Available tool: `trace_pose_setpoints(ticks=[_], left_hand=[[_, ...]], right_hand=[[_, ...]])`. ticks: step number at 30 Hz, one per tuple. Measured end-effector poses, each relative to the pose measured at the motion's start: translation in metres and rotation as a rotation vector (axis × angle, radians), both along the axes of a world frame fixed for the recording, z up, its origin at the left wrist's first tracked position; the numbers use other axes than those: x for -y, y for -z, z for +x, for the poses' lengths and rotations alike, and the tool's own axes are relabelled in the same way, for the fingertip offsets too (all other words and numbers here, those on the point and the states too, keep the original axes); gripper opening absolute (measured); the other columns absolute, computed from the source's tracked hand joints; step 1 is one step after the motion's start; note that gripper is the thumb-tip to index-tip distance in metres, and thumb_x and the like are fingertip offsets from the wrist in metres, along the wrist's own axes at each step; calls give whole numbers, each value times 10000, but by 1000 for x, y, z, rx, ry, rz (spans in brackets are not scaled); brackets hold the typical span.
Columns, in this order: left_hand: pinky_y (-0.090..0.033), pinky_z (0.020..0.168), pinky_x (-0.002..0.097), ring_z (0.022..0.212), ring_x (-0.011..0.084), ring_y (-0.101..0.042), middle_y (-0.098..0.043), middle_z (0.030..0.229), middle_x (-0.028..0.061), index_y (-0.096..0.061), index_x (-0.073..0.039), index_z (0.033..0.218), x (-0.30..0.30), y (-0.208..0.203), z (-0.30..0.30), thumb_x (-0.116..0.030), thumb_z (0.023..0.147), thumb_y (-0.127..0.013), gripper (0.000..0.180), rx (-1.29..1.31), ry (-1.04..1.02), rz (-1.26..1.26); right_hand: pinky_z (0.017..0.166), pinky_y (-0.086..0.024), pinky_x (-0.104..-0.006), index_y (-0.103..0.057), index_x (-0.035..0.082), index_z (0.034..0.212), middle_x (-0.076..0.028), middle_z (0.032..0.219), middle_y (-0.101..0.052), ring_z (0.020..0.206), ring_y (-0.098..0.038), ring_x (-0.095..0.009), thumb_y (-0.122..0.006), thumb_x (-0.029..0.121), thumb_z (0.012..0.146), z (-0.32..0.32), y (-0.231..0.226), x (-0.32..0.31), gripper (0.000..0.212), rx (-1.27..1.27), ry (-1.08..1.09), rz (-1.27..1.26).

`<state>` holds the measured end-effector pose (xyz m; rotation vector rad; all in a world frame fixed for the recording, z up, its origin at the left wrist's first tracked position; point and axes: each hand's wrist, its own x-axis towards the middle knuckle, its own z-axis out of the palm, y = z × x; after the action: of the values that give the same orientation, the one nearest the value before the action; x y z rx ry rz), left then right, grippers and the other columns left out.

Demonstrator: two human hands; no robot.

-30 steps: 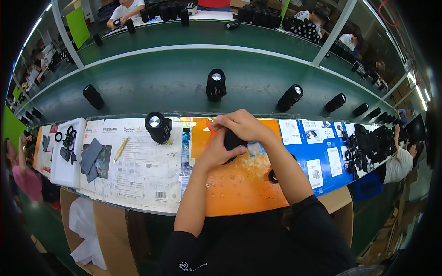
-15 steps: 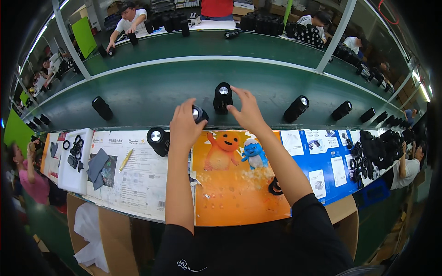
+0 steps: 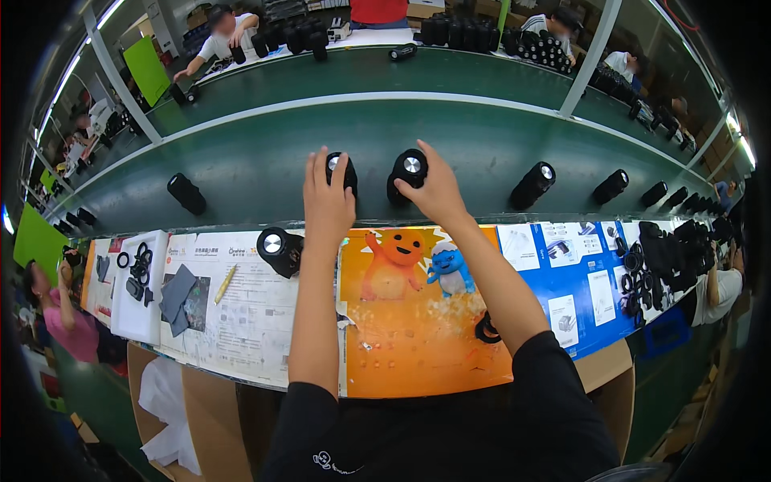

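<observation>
Two black cylindrical speakers with round silver ends stand upright side by side on the green conveyor belt. My left hand (image 3: 328, 197) is wrapped over the left speaker (image 3: 348, 178), hiding much of its side. The right speaker (image 3: 408, 170) is gripped from its right by my right hand (image 3: 440, 191), thumb on the near side and fingers behind. A gap separates the two. Beside my left forearm, another such speaker (image 3: 277, 251) rests on the table near the belt's edge.
More speakers stand along the belt, one at left (image 3: 186, 194) and several to the right (image 3: 533, 186). On the table are a white foam tray (image 3: 152, 313) of black parts, a grey cloth (image 3: 177, 297), a yellow pen (image 3: 226, 285), black rings (image 3: 487, 329) and piled black parts (image 3: 675, 253). Co-workers sit around.
My left hand has carried its speaker forward from the table's edge onto the belt. My right hand has closed round the other speaker, which sits slightly farther right and nearer.
</observation>
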<state>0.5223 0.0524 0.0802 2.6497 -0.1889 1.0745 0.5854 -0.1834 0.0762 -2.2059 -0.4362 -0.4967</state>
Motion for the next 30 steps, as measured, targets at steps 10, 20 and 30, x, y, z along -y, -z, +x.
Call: trace_pose_setpoints(ticks=[10,20,30], left_hand=[[-557,1071,343,1258,188,-672,-691,1393,81,-562,-31,1536,47,67,-85,-613,1076,-712,757,-737,1116,-1454],[-624,1029,369,1192,231,-725,-698,1345,115,-495,-46,1546,63,92,-94,-524,1043,-798,757,-458,726,-1689],[-650,1007,422,1141,299,-765,-738,1252,177,-574,8,1430,55,68,-94,-409,935,-921,734,-318,792,-1713]], right_hand=[[1101,-520,-381,-519,67,1641,-131,1327,-725,1224,-693,-253,-946,299,870,-146,-6,10,911,-308,-353,494],[1247,-486,-401,-338,-2,1727,-144,1624,-495,1497,-543,-234,-885,55,975,-195,66,-7,932,-671,-452,870],[1185,-514,-406,-454,-18,1676,-197,1510,-642,1404,-639,-295,-950,157,909,-199,65,-5,931,-349,-315,395]])
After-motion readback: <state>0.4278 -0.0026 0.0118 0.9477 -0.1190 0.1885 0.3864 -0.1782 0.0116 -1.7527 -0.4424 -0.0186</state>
